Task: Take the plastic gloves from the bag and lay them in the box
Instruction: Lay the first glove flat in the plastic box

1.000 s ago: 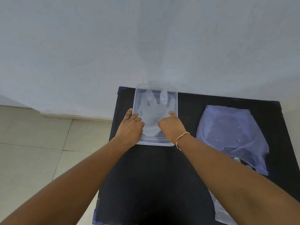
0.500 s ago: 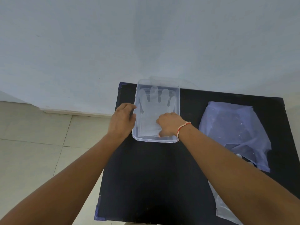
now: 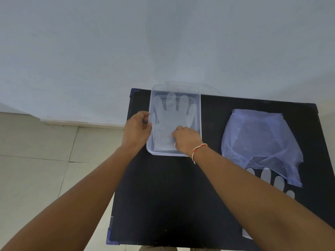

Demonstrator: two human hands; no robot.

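Black table: glove flat in box; right hand grip curled, pressing glove; left hand grip pinching box wall.

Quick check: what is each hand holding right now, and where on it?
The left hand grips the clear box by its left rim. The right hand holds nothing; it presses the glove flat near the cuff.

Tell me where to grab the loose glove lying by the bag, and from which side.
Judging by its pose, take the loose glove at its fingertips, coming from above on the side nearest the bag. The fingers lie flat and spread on the black table; the right forearm hides its cuff end. A light pinch should lift it.
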